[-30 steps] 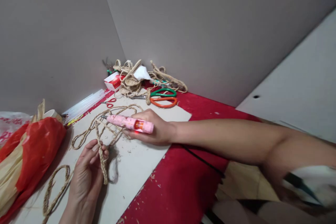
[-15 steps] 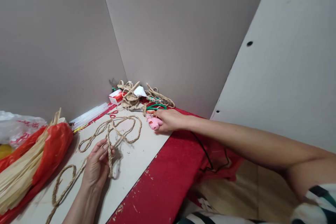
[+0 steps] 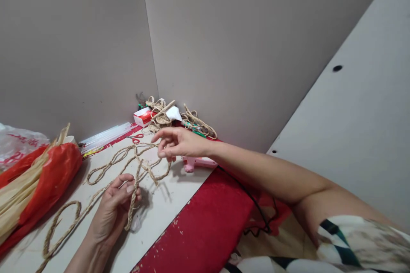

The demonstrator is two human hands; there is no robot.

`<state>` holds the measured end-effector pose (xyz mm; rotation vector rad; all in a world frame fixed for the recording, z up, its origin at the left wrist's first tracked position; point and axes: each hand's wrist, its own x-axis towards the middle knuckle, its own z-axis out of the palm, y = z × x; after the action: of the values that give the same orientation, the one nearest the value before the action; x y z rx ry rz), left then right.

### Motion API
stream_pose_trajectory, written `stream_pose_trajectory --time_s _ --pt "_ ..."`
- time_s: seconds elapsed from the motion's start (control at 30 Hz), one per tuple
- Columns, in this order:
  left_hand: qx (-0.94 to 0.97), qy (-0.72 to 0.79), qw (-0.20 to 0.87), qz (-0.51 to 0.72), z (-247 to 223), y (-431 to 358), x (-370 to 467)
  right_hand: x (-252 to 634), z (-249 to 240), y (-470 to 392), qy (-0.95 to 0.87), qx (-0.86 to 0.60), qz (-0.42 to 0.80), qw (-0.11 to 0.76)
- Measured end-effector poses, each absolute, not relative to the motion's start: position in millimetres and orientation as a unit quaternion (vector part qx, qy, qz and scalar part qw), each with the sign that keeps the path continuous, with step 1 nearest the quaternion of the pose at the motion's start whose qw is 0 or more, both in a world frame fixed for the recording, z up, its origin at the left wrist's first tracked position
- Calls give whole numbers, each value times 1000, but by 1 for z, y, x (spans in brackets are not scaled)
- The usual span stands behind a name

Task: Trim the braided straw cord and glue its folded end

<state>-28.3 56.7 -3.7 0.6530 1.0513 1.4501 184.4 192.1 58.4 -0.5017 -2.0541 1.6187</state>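
Low in the head view, my left hand [image 3: 120, 198] pinches a braided straw rope [image 3: 137, 179] between thumb and fingers. One end of the rope hangs below the fingers, and its other lengths loop over the white tabletop [image 3: 179, 187]. My right hand [image 3: 176, 143] is raised above the loops with its fingers apart and nothing in them. Just below my right wrist lies a pink glue gun [image 3: 192, 164], partly hidden by the hand. Red-handled scissors [image 3: 137, 138] rest on the table beyond the loops.
At the back corner sit a rope pile [image 3: 160, 120], a red and white box [image 3: 143, 117] and white paper [image 3: 173, 113]. Clear sticks [image 3: 105, 137] lie along the left panel. A red bag [image 3: 60, 170] holds pale straw. A black cable [image 3: 246, 194] hangs at the right.
My right hand has let go of the pink glue gun and moved left over the rope. The glue gun now lies on the table. My left hand still holds the rope. The view has shifted slightly.
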Motion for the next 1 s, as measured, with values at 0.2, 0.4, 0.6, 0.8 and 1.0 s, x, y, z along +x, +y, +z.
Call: stream_pose_trajectory --time_s 0.2,0.4,0.6,0.8,1.0 --pt "293 439 594 607 -9 57 -30 151 40 206 -720 -115 674 119" --pt "285 432 606 604 -13 57 -30 138 32 205 -707 -94 691 115" --pt "285 427 614 600 -14 56 -31 129 26 197 -661 -100 735 111" --pt "299 427 611 596 -13 56 -29 127 18 190 -662 -168 712 166" --pt "315 431 605 590 -14 55 -28 126 18 186 -660 -193 704 175"
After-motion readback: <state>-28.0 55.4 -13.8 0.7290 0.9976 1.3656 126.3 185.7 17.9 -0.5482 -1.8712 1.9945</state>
